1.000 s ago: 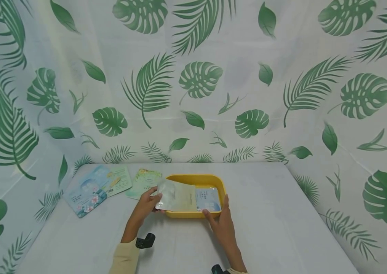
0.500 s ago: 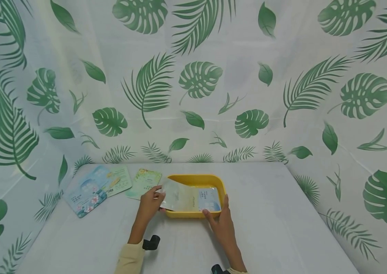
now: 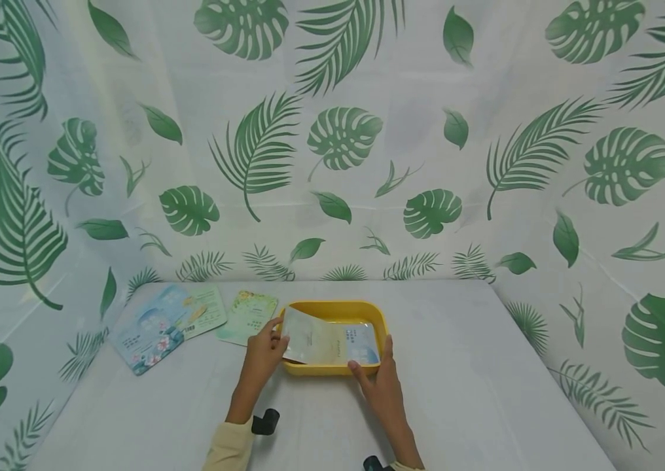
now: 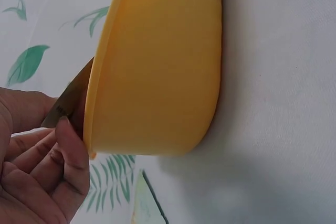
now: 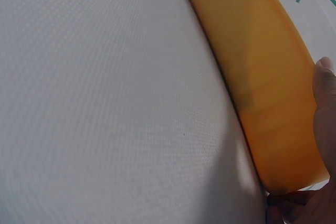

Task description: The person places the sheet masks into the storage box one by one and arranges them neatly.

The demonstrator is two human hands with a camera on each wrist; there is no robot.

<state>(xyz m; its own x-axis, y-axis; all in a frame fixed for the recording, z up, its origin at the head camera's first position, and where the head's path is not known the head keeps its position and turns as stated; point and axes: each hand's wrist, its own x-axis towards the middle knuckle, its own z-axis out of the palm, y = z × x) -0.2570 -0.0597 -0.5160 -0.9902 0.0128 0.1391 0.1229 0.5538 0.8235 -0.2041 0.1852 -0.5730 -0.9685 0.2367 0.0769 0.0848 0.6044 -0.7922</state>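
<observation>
A yellow tray (image 3: 321, 370) stands on the table, its side wall (image 4: 157, 72) large in the left wrist view. The left hand (image 3: 264, 353) pinches the left end of a pale silvery-green packet (image 3: 322, 342), which lies tilted inside the tray. Under that packet's right end is a blue packet (image 3: 362, 343), partly covered. In the left wrist view the left hand (image 4: 47, 166) holds the packet's edge (image 4: 71, 95) at the rim. At the tray's right front corner the right hand (image 3: 384, 386) grips the wall, thumb on the front rim; the right wrist view shows its thumb (image 5: 325, 98) there.
On the white table (image 3: 474, 379), left of the tray, lies a green packet (image 3: 247, 317). Farther left a blue flowered packet (image 3: 150, 330) overlaps another green one (image 3: 209, 313). A leaf-patterned curtain (image 3: 391, 85) hangs behind the table and at both sides.
The left hand has moved right with the silvery-green packet, which now lies farther into the tray and covers more of the blue packet. The right hand and the tray have stayed in place.
</observation>
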